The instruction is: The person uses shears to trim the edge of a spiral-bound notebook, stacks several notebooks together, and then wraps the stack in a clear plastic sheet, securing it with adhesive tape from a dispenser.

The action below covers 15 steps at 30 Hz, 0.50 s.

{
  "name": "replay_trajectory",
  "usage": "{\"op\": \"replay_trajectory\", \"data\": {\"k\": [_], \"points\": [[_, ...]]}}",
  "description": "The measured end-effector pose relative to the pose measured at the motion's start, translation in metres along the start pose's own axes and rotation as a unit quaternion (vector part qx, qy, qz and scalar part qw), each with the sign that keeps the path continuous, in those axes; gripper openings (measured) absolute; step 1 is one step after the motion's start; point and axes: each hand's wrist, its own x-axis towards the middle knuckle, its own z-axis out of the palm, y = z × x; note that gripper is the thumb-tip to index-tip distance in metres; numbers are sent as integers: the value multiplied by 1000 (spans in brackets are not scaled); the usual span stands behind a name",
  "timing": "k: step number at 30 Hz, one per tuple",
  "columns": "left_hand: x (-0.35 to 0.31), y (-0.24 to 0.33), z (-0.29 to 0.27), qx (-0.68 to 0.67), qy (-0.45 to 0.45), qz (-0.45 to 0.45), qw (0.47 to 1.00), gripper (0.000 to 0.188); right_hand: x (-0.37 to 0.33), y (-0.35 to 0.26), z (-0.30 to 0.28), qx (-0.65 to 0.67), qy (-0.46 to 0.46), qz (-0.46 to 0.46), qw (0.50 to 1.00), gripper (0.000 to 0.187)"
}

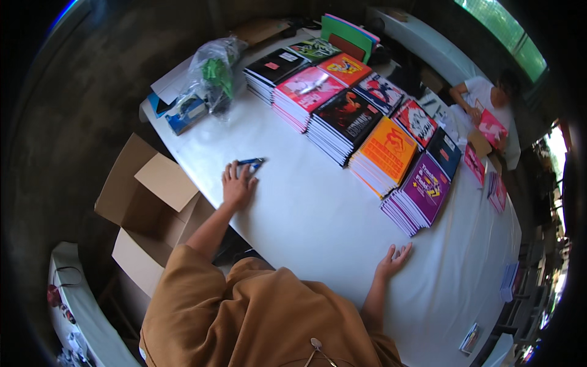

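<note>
My left hand (237,185) lies flat on the white table (306,208) with its fingers spread, the fingertips touching a small blue utility knife (251,163). My right hand (392,259) rests open on the table near the front edge, holding nothing. It lies just below a stack of purple notebooks (420,191). Beyond them, stacks of orange (385,153), black (345,122) and pink (306,92) notebooks run in rows toward the far end.
An open cardboard box (150,208) stands on the floor to my left. A clear plastic bag with green contents (214,73) and a blue object (183,113) sit at the table's far left corner. Another person (486,104) sits at the far right with pink notebooks.
</note>
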Motion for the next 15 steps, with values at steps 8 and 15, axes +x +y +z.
{"op": "replay_trajectory", "data": {"k": [8,15], "points": [[-3,4,-3,-151,46,57,986,48,-52,-28,23,-257,-63,-30,964,58],[88,-110,-45,-260,269,-74,924,43,-131,-93,87,-341,-42,-93,935,49]]}}
